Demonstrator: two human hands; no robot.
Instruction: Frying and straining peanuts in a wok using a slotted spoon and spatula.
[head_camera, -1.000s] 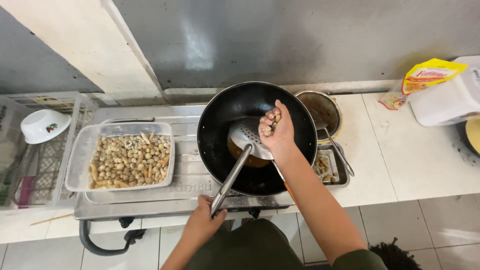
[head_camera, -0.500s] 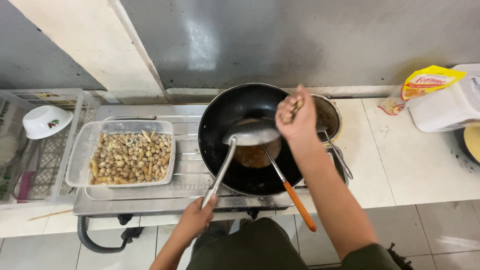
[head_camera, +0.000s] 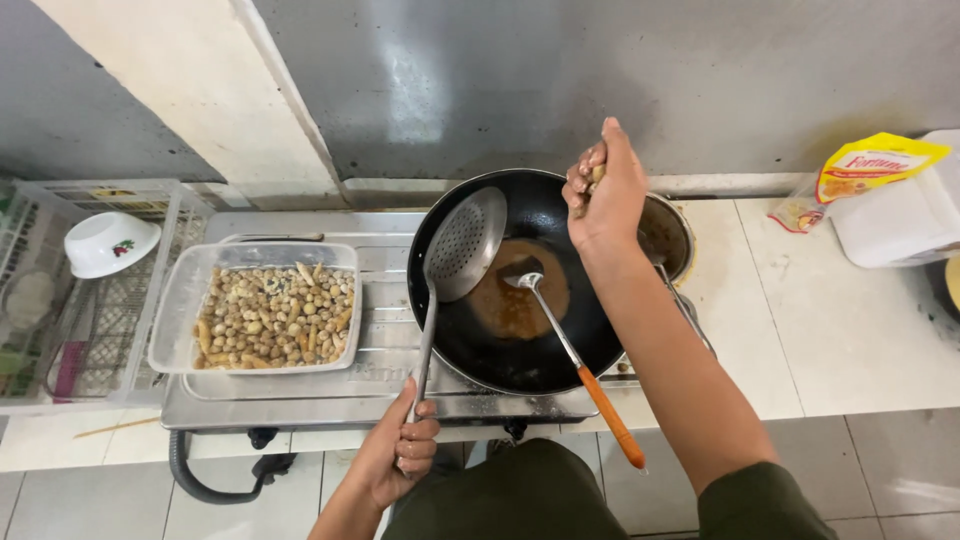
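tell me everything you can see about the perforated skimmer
The skimmer is a bare grey metal tool: a wide, shallow oval head pierced with many small holes, joined to a long thin metal handle. It looks empty. It stands tilted, head raised over the left rim of the black wok, above the brown oil, handle slanting down toward the person. The left hand grips the handle's end in front of the stove. Whether the head touches the wok rim cannot be told.

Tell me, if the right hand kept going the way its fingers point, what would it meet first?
The right hand, closed on small pieces, points toward the grey metal wall behind the wok; that wall probably comes first, though depth is unclear.
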